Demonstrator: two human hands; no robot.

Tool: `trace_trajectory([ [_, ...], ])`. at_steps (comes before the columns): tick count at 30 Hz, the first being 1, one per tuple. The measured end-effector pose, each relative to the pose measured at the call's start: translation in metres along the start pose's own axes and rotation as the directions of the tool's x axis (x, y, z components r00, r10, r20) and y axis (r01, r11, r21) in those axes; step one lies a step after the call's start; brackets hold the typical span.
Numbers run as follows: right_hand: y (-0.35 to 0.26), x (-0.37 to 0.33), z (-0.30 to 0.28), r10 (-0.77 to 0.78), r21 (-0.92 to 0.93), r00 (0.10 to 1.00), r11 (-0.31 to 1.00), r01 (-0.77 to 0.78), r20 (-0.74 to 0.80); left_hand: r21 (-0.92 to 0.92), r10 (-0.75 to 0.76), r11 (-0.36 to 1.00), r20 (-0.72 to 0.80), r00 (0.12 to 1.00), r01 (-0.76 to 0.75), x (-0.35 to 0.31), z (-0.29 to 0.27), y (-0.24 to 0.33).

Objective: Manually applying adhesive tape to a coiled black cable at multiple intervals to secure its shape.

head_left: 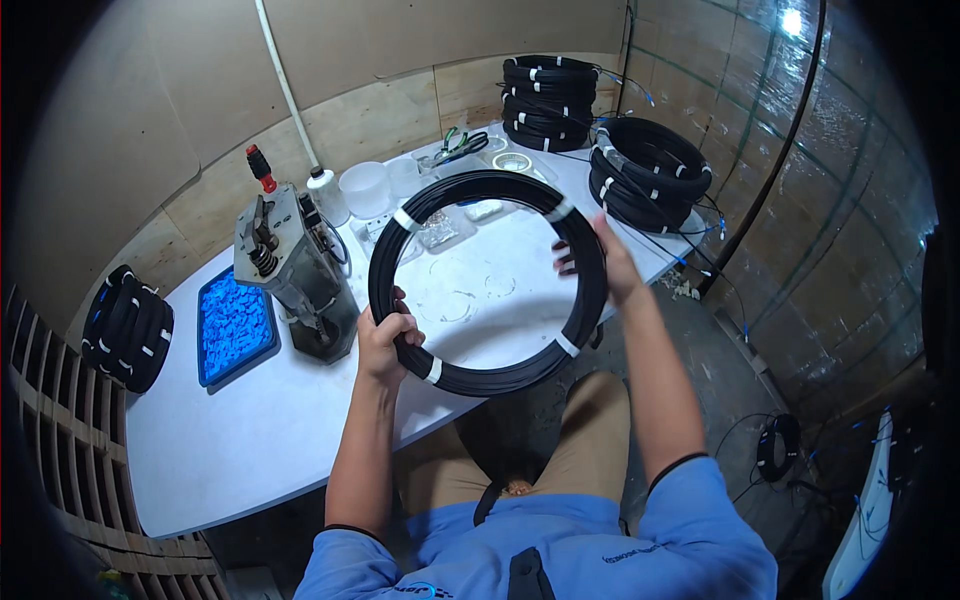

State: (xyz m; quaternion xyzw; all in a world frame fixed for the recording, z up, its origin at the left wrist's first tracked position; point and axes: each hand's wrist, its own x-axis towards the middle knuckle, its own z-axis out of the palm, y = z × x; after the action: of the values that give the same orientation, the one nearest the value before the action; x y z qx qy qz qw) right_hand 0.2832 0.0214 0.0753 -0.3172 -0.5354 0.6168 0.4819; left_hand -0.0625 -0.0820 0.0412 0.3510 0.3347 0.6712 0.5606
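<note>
A large coil of black cable (385, 270), bound with several white tape bands, is held up in front of me over the white table. Its ring stands tilted, and the tabletop shows through the middle. At the lower left of the coil, my left hand (386, 338) is closed round it, thumb on the near side. My right hand (617, 262) grips the right side from outside; its fingertips show inside the ring, slightly blurred.
On the white table (230, 450) stand a metal bench press (300, 270), a blue tray of small blue parts (235, 325), a white bottle (327, 190) and clear tubs (367, 188). Stacked black coils (548, 105) and more coils (650, 175) stand back right; another stack (128, 330) is far left.
</note>
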Motion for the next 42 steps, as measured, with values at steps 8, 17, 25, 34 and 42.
trace_trajectory([
  [8,0.059,-0.044,0.071,-0.201,0.083,0.921,0.967,0.242,-0.335,-0.198,-0.155,0.971,-0.101,0.983,0.133,0.021,-0.042,-0.04],
  [17,0.043,-0.036,0.053,-0.239,-0.545,0.912,0.838,0.02,-0.334,-0.106,-0.064,0.993,-0.028,0.998,0.061,0.004,-0.031,-0.037],
  [25,0.028,-0.045,0.064,-0.151,-0.492,0.899,0.867,-0.079,-0.41,-0.087,-0.066,0.994,-0.004,0.998,0.066,0.0,-0.032,-0.038],
  [34,0.034,-0.048,0.053,-0.159,-0.391,0.94,0.92,0.03,-0.303,-0.032,-0.098,0.995,0.002,0.995,0.098,-0.001,-0.034,-0.04],
  [42,0.001,-0.062,0.046,0.023,-0.086,0.968,0.995,-0.046,-0.251,0.194,0.042,0.978,0.152,0.987,-0.072,-0.001,-0.024,0.006],
])
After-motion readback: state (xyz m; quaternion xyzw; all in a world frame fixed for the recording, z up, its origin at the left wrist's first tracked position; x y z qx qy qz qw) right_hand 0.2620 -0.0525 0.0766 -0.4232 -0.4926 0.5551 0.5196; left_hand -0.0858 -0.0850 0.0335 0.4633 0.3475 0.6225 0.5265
